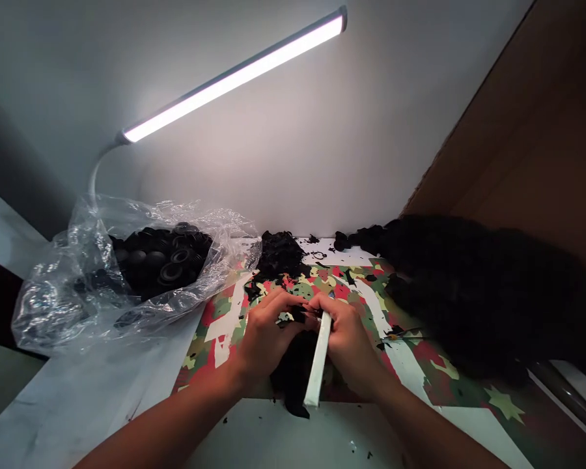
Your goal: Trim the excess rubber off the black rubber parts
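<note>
- Nearest the camera, the left hand (pixel 265 335) was curled, its fingertips pinching a small black rubber piece (pixel 295 314) over the camouflage-patterned mat (pixel 224 312).
- The right hand (pixel 348 339) was closed round a slim white-handled tool (pixel 319 361), touching the same piece.
- A heap of black scraps (pixel 279 255) lay just beyond.
- A clear plastic bag of round black parts (pixel 161 260) sat to the left under a lit white strip lamp (pixel 234 77).

A slim white-handled tool (pixel 319 359) slants down from the right hand (pixel 344 339) — beside it, a small black part (pixel 297 315), pinched in the left hand (pixel 266 335).
</note>
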`<action>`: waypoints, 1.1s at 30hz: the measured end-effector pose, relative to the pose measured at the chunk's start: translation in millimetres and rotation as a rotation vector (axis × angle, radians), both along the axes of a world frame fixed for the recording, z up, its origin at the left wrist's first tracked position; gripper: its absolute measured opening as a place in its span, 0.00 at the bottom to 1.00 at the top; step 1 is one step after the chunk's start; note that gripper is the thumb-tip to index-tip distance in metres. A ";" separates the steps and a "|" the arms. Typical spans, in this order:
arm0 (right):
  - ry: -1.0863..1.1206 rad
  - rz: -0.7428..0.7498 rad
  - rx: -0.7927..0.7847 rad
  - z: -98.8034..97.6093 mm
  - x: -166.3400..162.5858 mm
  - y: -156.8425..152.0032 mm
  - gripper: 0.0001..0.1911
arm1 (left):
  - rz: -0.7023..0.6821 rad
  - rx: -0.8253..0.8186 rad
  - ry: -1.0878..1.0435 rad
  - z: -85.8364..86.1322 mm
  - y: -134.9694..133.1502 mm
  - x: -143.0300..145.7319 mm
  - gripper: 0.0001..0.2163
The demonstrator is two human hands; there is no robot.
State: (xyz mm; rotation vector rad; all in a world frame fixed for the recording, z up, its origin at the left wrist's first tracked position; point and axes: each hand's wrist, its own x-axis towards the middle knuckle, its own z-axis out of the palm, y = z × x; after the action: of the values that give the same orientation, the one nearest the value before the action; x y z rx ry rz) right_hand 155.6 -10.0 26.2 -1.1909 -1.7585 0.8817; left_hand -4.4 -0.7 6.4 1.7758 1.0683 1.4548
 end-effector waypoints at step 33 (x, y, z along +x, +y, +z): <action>-0.028 -0.129 0.186 13.6 54.7 33.1 0.26 | -0.445 -0.506 -0.626 -0.5 10.0 -9.6 0.23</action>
State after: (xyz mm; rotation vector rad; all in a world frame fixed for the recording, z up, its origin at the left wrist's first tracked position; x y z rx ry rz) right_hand 210.3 23.0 39.9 -1.1839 -1.7237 0.6145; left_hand -14.1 9.3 6.0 1.0071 0.5863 1.1947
